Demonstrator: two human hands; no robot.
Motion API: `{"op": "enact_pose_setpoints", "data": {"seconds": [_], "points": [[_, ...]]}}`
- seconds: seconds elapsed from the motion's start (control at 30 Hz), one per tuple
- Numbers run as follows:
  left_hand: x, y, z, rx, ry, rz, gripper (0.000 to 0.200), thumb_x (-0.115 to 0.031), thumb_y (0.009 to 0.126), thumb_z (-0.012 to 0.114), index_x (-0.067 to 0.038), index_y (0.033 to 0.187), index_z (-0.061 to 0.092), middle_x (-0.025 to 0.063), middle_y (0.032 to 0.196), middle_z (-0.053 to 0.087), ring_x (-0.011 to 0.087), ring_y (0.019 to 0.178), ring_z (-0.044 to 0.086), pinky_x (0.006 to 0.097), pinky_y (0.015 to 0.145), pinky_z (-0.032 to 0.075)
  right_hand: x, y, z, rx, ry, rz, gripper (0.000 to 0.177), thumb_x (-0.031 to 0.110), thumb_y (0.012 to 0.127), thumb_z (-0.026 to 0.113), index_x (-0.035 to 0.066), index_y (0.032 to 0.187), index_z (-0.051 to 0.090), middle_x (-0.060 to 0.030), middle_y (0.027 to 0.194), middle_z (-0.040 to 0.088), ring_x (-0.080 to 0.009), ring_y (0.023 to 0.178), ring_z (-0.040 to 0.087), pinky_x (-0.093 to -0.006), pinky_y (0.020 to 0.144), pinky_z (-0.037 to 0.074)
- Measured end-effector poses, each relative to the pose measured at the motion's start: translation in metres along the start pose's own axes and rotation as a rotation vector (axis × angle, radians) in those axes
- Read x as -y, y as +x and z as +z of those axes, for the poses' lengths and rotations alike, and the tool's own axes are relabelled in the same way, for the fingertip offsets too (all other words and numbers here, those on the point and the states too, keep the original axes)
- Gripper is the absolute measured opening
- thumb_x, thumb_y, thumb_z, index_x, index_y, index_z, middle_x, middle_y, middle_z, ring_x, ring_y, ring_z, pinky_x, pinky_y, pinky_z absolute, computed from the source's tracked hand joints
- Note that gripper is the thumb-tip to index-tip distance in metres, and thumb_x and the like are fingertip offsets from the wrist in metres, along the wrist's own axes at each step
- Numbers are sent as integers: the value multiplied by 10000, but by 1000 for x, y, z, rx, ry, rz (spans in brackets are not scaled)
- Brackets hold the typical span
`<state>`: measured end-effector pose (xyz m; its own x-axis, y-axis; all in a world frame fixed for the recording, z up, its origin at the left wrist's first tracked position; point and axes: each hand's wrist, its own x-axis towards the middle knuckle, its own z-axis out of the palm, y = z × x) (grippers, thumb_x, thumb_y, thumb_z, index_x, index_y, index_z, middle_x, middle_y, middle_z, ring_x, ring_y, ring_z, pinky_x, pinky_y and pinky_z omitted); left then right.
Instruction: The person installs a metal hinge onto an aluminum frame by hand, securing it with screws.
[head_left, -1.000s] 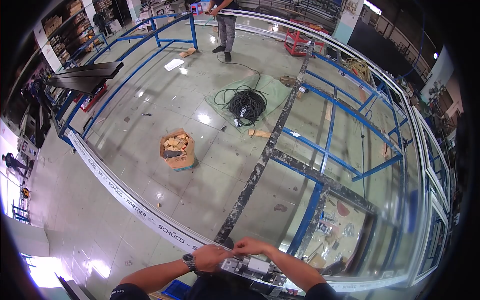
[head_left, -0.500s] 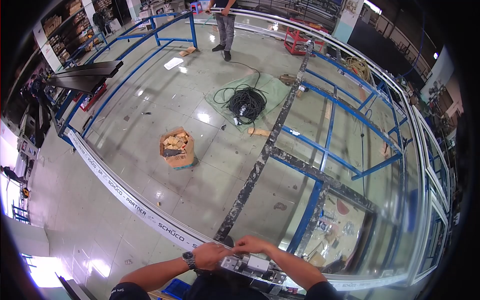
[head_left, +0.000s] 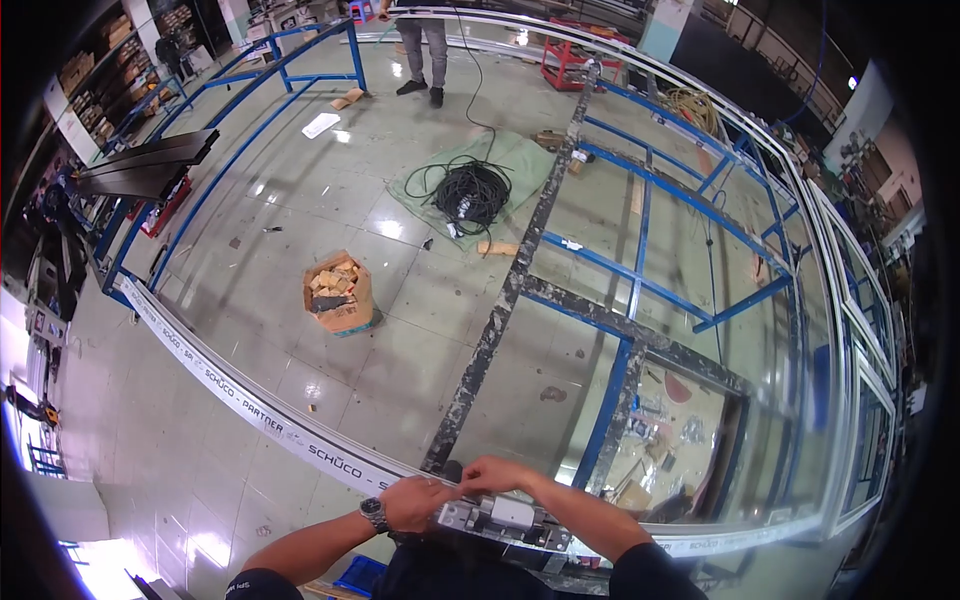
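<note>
My left hand [head_left: 414,503], with a watch at its wrist, rests at the near rail with its fingers closed. My right hand [head_left: 497,476] is pinched close against the left fingertips. Whatever lies between the fingers is too small or hidden. Both hands are over the long frame profile [head_left: 240,400], wrapped in white film printed with SCHÜCO - PARTNER. Just right of the left fingers, below my right hand, sits a metal hardware piece [head_left: 460,518] with a pale block [head_left: 512,514] on it.
Dark-stained crossbars [head_left: 480,385] and a blue steel stand [head_left: 640,260] support the frame. Inside it, on the floor, are a box of wood offcuts [head_left: 338,312] and coiled black cable [head_left: 472,192] on green cloth. A person [head_left: 424,55] stands at the far rail.
The camera view has shifted, so the surroundings sit slightly further left and higher. My hands stay together over the same spot on the profile, with only small finger movement.
</note>
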<state>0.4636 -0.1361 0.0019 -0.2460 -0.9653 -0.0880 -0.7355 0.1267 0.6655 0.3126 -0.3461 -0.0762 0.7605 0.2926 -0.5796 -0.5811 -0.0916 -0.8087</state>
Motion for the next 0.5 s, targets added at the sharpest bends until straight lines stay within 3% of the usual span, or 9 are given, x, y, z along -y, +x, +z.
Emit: {"op": "enact_pose_setpoints", "data": {"seconds": [0.07,0.23,0.5], "points": [[0,1,-1,4,10,0,730,-216,699,815,-95,1366,544,123,1098,700,310,1052,681,424,893,547,-5,2,2,-9,32,-26,236,279,964,717,47,988,752,16,773,681,-69,714,589,-266,650,481],[6,0,6,-18,18,22,679,-217,703,810,-97,1325,567,116,1082,703,306,1041,684,422,896,547,-11,1,-2,57,136,-88,252,201,938,740,35,1127,749,-7,893,735,-76,789,628,-255,741,515],[3,1,2,-19,11,16,638,-224,708,810,-101,1289,577,111,1075,708,300,1040,687,422,905,545,-5,-4,2,-15,154,-42,250,220,935,753,29,1096,765,-6,855,733,-79,770,630,-263,727,517]]}}
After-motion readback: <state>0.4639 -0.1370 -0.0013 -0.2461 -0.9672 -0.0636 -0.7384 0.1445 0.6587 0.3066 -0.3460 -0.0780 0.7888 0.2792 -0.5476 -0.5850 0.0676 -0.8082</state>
